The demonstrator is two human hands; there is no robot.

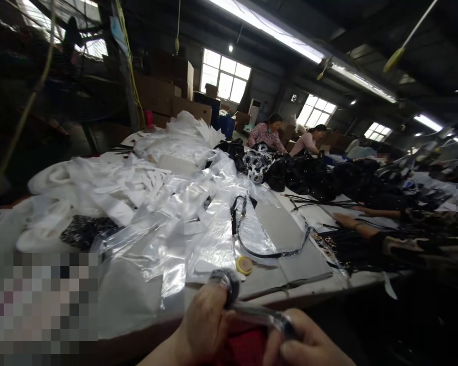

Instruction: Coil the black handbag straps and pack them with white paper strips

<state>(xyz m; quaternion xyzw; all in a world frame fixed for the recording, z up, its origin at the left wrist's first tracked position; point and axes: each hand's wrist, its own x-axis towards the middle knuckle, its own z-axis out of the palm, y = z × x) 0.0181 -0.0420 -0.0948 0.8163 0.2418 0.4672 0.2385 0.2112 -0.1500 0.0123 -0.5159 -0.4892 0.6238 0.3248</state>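
Note:
Close to the table's front edge, my left hand point(208, 317) is closed around a dark coiled strap point(228, 285) that shines as if covered in clear plastic. A stretch of the same glossy wrapping runs across to my right hand point(303, 340), whose thumb and fingers pinch its dark end. Just beyond the coil lies a yellow roll of tape point(245, 265). Farther on, a thin black strap with metal clips point(267, 254) curves over flat clear plastic bags point(217, 239).
White foam-like sheets and strips point(110, 188) heap up on the left of the table. Black bags point(305, 175) are piled at the back right. A co-worker's hand point(347, 222) reaches in from the right over black straps. Two people sit behind the table.

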